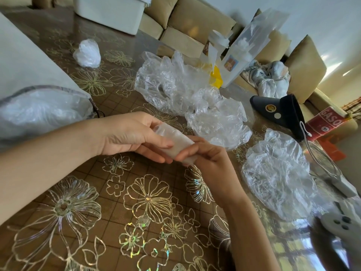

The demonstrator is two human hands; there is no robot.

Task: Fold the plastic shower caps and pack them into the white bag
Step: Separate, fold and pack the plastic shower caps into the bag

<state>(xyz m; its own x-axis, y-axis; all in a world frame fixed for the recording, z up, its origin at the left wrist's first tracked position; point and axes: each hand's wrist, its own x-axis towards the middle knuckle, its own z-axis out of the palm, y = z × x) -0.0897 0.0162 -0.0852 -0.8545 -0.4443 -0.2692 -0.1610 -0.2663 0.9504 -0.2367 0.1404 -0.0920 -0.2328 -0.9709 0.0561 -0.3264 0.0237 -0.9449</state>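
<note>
From the head view, the left hand (132, 135) reaches in from the left, its forearm level above the bench (136, 202). Its grip is clamped on a folded shower cap (176, 140), thumb along the near side and fingers wrapped over the top. The right hand (205, 155) comes up from below with the wrist bent, and its grip is closed on the cap's lower right end, fingers curled round it. The folded shower cap is held just above the bench, pressed into a narrow whitish strip. Left of it lies the white bag (29, 65), its grey-edged mouth facing the cap and crumpled plastic showing inside. Behind and to the right of the cap lie three loose shower caps (216, 124), unfolded. Far behind it to the left sits a small plastic bundle (88, 53). The bench wears a brown cloth with gold flowers. A black visor (279, 110) lies right of the cap, and a beige sofa (185, 20) stands far behind it.
</note>
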